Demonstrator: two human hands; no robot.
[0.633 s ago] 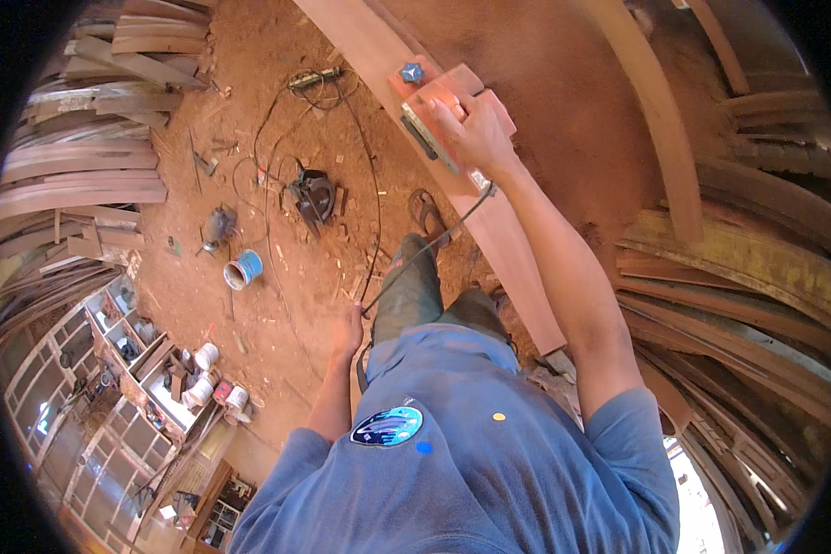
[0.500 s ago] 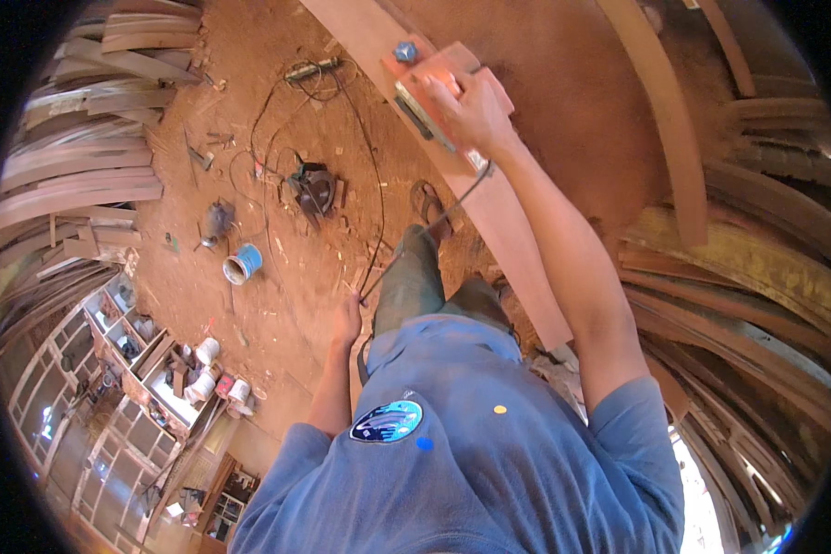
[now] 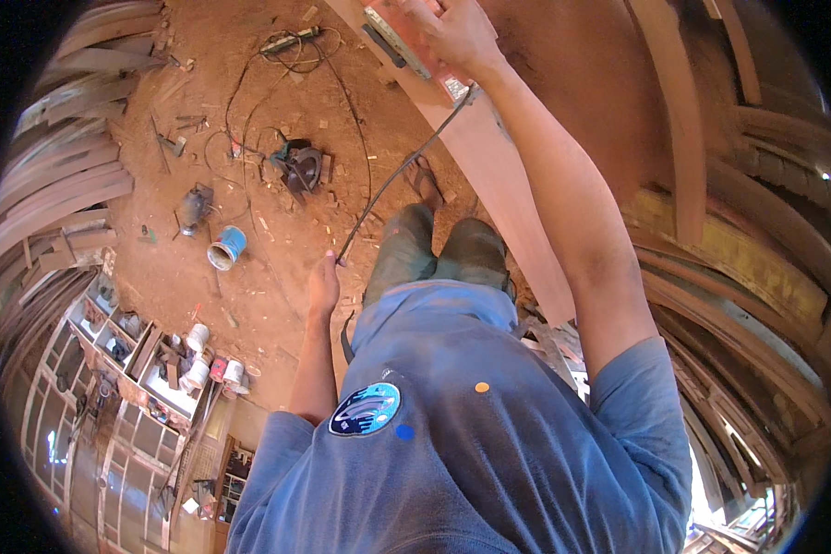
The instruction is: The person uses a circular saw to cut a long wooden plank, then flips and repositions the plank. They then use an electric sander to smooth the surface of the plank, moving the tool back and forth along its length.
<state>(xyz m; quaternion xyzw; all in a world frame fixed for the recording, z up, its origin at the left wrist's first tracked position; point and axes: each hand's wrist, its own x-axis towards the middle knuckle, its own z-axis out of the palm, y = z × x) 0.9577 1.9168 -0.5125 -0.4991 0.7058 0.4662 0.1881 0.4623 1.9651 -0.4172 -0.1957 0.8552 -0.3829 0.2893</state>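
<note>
At the top of the view, my right hand (image 3: 466, 37) grips the top of a red corded power tool (image 3: 402, 28), box-shaped like a sander or planer. It rests on a long reddish wooden board (image 3: 503, 180), and its front is cut off by the picture's edge. From its rear a black cord (image 3: 402, 166) runs down to the left. My left hand (image 3: 323, 282) is closed round that cord beside my left thigh.
A circular saw (image 3: 297, 169), a blue bucket (image 3: 226, 247) and a grey power tool (image 3: 194, 208) lie on the dusty floor at left, among cables. Curved planks (image 3: 74, 194) are stacked at left, more timber (image 3: 739, 305) at right. A shelf unit (image 3: 148, 365) with white tubs is lower left.
My right hand and the red tool have moved away along the board, toward the top edge. The cord is stretched straighter, and my left hand has risen with it.
</note>
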